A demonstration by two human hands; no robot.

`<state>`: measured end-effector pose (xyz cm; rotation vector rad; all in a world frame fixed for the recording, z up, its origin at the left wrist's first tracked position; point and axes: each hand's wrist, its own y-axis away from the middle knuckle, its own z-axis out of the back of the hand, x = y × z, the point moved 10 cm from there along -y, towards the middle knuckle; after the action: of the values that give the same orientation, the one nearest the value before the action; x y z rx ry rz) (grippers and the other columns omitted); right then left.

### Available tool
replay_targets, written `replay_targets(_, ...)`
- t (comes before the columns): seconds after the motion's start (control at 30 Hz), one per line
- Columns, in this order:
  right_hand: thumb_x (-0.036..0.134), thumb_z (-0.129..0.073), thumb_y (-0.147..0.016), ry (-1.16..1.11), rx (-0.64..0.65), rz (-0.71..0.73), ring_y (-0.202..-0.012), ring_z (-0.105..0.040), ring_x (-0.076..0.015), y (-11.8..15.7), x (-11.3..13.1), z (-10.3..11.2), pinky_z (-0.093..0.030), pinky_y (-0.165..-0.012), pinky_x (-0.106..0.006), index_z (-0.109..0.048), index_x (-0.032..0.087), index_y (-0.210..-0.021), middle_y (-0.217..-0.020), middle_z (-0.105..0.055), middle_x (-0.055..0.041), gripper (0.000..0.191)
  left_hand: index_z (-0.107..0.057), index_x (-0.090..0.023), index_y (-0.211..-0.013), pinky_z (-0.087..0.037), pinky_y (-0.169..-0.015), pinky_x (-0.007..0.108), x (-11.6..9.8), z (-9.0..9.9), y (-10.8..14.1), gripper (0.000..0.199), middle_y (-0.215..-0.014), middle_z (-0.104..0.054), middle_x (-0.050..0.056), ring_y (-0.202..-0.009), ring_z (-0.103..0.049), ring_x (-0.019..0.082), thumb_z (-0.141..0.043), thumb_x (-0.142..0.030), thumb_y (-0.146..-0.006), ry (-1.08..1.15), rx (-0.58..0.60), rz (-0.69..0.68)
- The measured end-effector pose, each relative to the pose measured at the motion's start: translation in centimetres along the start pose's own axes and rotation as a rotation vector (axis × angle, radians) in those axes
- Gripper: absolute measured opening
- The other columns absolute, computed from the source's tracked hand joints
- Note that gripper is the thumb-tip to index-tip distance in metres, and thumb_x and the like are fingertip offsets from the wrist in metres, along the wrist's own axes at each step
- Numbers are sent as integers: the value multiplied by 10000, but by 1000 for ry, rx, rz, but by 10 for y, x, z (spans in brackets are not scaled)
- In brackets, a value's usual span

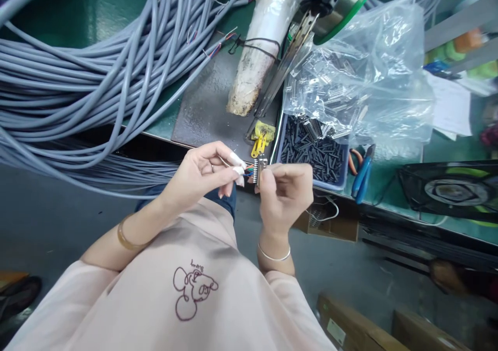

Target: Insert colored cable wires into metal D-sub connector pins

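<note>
Thin coloured wires are pinched in my left hand, whose fingertips have white coverings. My right hand holds a small metal connector between thumb and fingers, its row of pins facing the wires. The wire ends meet the connector's pin side; whether they are joined to it is too small to tell. Just beyond the connector, a yellow clip sits at the edge of the dark plate. Above it hangs a long metal tool beside a white wrapped roll.
Grey cables cover the bench at left. A blue bin of black pieces stands right of the plate, with a plastic bag of metal parts over it. Blue-handled pliers and a black fan lie farther right.
</note>
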<state>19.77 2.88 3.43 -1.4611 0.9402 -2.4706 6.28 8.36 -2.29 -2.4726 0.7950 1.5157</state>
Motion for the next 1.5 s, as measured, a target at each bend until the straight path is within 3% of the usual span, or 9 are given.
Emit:
replay_targets(0.17, 240, -618, -955, -88, 162, -247, -388, -451, -25, -5, -7, -16, -344, -372, -135, -489, 232, -828, -630, -547, 113, 181, -726, -185, -729, -545, -643, 240, -25, -19, 14, 148, -737, -756, 55, -679, -693, 142, -679, -151, -865, -515, 178, -370)
replay_targets(0.27, 217, -644, -936, 81, 183, -221, -421, -506, -30, -8, -4, -16, -382, -414, -138, -504, 230, -813, -604, -516, 123, 187, -727, -170, -744, -515, -663, 222, -29, -20, 19, 201, -719, -744, 42, -670, -665, 120, -605, -58, -857, -692, 103, -499)
replay_targets(0.4, 251, -656, -955, 241, -59, -114, -420, -536, -36, -13, 5, 10, -370, -389, -155, -589, 220, -858, -624, -581, 105, 121, -705, -158, -742, -459, -540, 198, -15, 2, 9, 61, -709, -733, 31, -564, -599, 91, -698, -136, -798, -491, -76, -302)
replay_targets(0.53, 257, -657, -966, 162, -351, 91, -401, -505, -26, -5, 23, 41, -353, -350, -175, -663, 239, -1032, -747, -645, 76, 69, -668, -158, -779, -408, -441, 172, 5, 14, -1, 97, -649, -676, -7, -460, -513, 55, -742, -141, -719, -225, -98, -69)
replay_targets(0.73, 134, -680, -939, 208, -178, 120, -723, -780, -133, 5, 12, 25, -633, -628, -235, -665, 239, -1082, -890, -784, 33, 178, -622, -159, -838, -394, -421, 164, 20, 18, -8, 208, -714, -695, -12, -443, -498, 37, -765, -158, -686, -1, -79, 37)
replay_targets(0.87, 97, -715, -895, 307, -9, 219, -895, -790, -161, 2, 16, 4, -640, -791, -278, -663, 218, -953, -953, -805, -10, 144, -624, -155, -810, -387, -420, 163, 22, 17, -9, 161, -709, -699, -9, -443, -515, 39, -726, -136, -687, 45, -84, 76)
replay_targets(1.2, 56, -720, -866, 272, 53, 296, -819, -792, -138, 4, 30, -11, -634, -737, -234, -642, 229, -904, -922, -819, -4, 194, -618, -148, -594, -301, -406, 190, 24, 14, -11, 77, -575, -635, -25, -375, -474, 49, -664, -105, -549, 247, -20, 77)
replay_targets(1.37, 51, -712, -873, 298, 66, 392, -833, -797, -136, 8, 39, -12, -637, -746, -203, -651, 189, -902, -938, -827, -63, 154, -639, -144, -614, -315, -414, 194, 19, 14, -12, 93, -634, -657, -9, -389, -482, 48, -721, -128, -573, 254, 15, 31)
replay_targets(1.5, 63, -713, -882, 299, 50, 338, -836, -800, -143, 6, 32, -11, -649, -747, -226, -654, 210, -910, -940, -826, -39, 161, -625, -148, -648, -369, -426, 184, 19, 18, -12, 195, -687, -669, -9, -411, -496, 39, -814, -175, -610, 189, -9, 15)
